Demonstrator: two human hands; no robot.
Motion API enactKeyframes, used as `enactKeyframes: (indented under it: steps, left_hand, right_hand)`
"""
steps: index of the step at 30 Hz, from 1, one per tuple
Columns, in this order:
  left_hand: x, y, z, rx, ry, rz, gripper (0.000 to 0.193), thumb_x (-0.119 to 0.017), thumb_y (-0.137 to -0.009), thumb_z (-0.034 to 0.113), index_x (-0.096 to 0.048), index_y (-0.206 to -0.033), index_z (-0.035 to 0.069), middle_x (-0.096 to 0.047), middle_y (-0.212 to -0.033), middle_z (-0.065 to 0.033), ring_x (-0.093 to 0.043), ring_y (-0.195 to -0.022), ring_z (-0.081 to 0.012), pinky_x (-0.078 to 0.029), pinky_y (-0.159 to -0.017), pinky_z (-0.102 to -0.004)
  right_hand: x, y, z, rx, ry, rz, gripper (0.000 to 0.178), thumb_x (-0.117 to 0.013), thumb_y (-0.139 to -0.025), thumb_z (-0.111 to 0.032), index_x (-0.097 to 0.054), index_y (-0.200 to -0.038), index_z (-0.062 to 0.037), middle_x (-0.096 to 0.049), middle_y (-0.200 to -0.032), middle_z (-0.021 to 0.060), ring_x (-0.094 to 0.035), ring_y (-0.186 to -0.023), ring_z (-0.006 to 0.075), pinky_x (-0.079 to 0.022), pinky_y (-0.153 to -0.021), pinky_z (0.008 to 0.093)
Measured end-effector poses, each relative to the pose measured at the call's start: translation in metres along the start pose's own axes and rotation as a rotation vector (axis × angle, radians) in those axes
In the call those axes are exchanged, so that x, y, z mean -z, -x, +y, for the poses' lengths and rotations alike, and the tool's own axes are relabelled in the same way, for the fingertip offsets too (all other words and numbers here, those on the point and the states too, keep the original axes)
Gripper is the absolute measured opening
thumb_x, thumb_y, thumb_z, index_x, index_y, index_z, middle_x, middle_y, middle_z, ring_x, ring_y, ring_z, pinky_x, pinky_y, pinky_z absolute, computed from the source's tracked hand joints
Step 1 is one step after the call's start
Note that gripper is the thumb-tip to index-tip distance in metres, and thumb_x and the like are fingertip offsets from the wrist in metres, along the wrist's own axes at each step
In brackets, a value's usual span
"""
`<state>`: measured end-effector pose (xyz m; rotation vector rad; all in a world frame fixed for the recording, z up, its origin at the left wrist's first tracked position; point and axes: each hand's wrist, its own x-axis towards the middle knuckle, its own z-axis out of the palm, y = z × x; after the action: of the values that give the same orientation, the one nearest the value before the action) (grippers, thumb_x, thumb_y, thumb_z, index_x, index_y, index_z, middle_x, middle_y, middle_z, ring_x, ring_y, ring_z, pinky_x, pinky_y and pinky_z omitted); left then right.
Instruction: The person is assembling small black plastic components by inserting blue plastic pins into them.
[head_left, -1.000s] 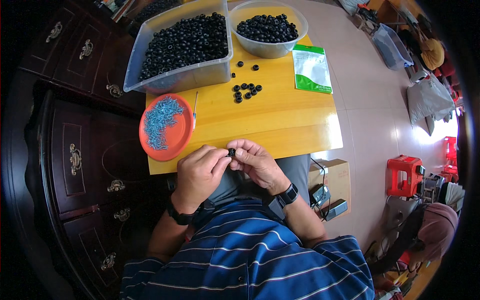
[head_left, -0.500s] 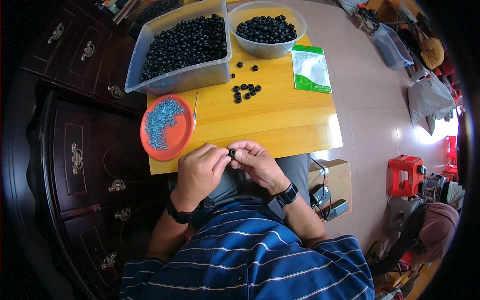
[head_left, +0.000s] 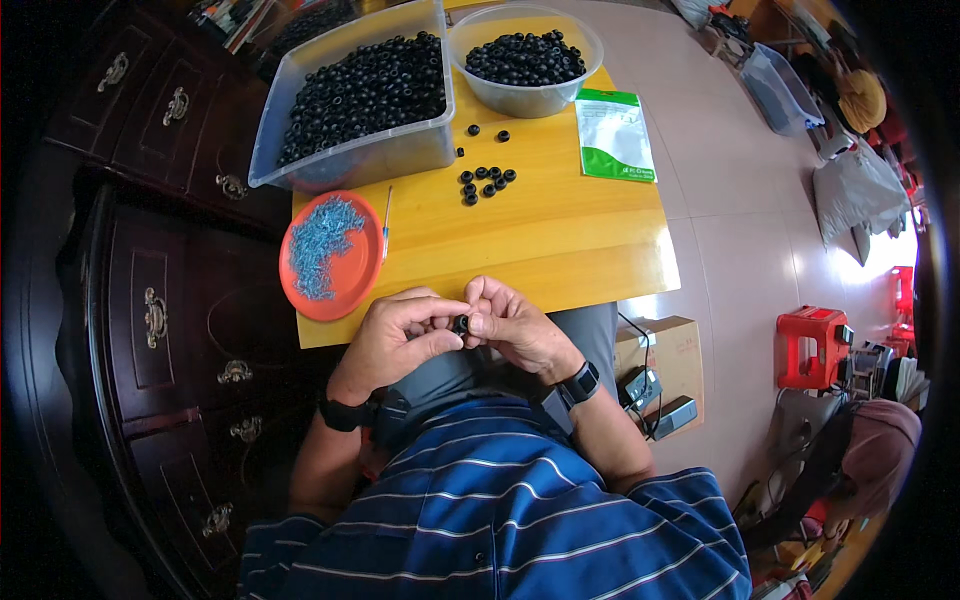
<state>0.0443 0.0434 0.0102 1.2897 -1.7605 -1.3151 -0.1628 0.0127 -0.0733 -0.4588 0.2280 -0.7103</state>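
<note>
A small black round piece with a hole is pinched between my two hands, just off the near edge of the yellow table. My left hand closes on its left side with thumb and fingers. My right hand grips its right side between thumb and bent forefinger. Beyond my left hand lies an orange-red plate, with a heap of small silvery screws on it. A thin screwdriver rests beside the plate's right rim. Several similar loose black pieces lie farther up the table.
A large clear bin and a round clear tub, both full of black pieces, stand at the far side. A green and white pouch lies at right. Dark drawers flank my left; a cardboard box sits on the floor.
The black piece has dropped slightly toward me and turned in my fingers. My left hand has shifted down, its thumb now lower and more spread from the forefinger.
</note>
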Motion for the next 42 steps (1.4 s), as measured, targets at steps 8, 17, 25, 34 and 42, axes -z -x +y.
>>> enactKeyframes:
  steps: [8,17,25,34,42]
  left_hand:
    - [-0.003,0.004,-0.006,-0.106,0.036,-0.038,0.029,-0.08,-0.086,0.012,-0.072,-0.112,0.001,-0.06,-0.084,-0.001,-0.054,-0.071,-0.0067,-0.043,-0.061,-0.0215]
    - [-0.01,0.004,-0.003,-0.214,-0.052,0.091,0.022,-0.08,-0.084,0.009,-0.069,-0.102,0.002,-0.055,-0.077,-0.0021,-0.054,-0.068,-0.0123,-0.044,-0.062,-0.027]
    - [-0.008,0.005,-0.002,-0.073,-0.131,0.113,0.025,-0.079,-0.08,0.002,-0.071,-0.103,0.001,-0.057,-0.077,-0.0029,-0.057,-0.069,-0.0124,-0.046,-0.061,-0.0258]
    - [-0.006,-0.003,0.001,-0.176,-0.218,0.162,0.027,-0.083,-0.078,0.007,-0.071,-0.102,0.004,-0.06,-0.075,-0.0056,-0.061,-0.064,-0.017,-0.048,-0.059,-0.0301]
    - [-0.002,-0.01,-0.001,-0.226,-0.293,0.156,0.027,-0.081,-0.078,0.005,-0.07,-0.104,0.004,-0.06,-0.074,-0.007,-0.062,-0.065,-0.0192,-0.048,-0.059,-0.0316]
  right_hand:
    - [-0.002,0.004,0.004,-0.039,0.005,-0.023,0.018,-0.074,-0.095,-0.014,-0.056,-0.096,-0.0082,-0.067,-0.085,0.0003,-0.067,-0.076,0.0074,-0.054,-0.071,0.0195]
    - [-0.011,0.004,0.001,-0.032,0.028,0.035,0.018,-0.073,-0.095,-0.016,-0.056,-0.093,-0.0086,-0.067,-0.085,0.0004,-0.067,-0.077,0.0073,-0.055,-0.072,0.0207]
    - [-0.003,-0.003,0.003,-0.066,0.118,0.079,0.018,-0.073,-0.096,-0.018,-0.057,-0.094,-0.0093,-0.068,-0.085,0.0008,-0.067,-0.078,0.008,-0.057,-0.074,0.0223]
    - [-0.002,-0.008,0.009,-0.048,-0.033,0.091,0.014,-0.071,-0.097,-0.015,-0.058,-0.095,-0.0093,-0.069,-0.086,0.0013,-0.068,-0.079,0.0095,-0.056,-0.074,0.0221]
    - [-0.001,-0.011,0.007,-0.028,-0.039,0.109,0.014,-0.07,-0.097,-0.014,-0.057,-0.097,-0.0094,-0.068,-0.088,0.0005,-0.068,-0.081,0.0094,-0.055,-0.076,0.0225]
